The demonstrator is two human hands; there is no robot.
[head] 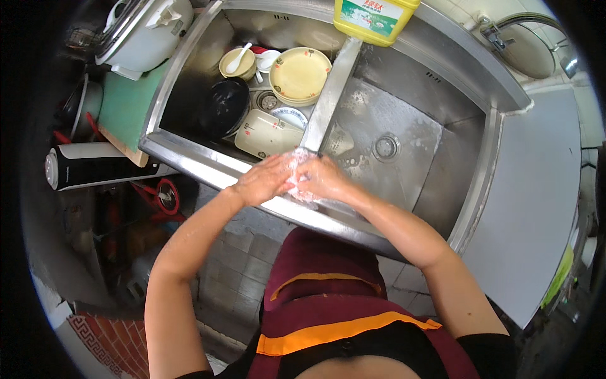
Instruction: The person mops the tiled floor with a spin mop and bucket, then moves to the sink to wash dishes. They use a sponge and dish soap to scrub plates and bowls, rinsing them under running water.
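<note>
My left hand point(266, 179) rests with fairly flat fingers against a soapy, pinkish-white cloth point(299, 168) at the front end of the sink divider. From the right, my right hand point(326, 177) grips the same cloth with bent fingers. Beyond them, the left basin holds stacked yellow plates point(300, 73), a yellow bowl point(245, 68) with a white spoon point(238, 58) in it, a black bowl point(227, 106), a cream rectangular dish point(265, 135) and a blue-rimmed white plate point(291, 116). Suds and water lie in the right basin point(374, 113).
A yellow plastic jug point(374, 19) stands at the divider's back end. On the left are a green board point(128, 102) and a white appliance point(147, 38). A pale counter point(530, 189) adjoins the sink's right side. A round lid point(528, 52) hangs by the back wall.
</note>
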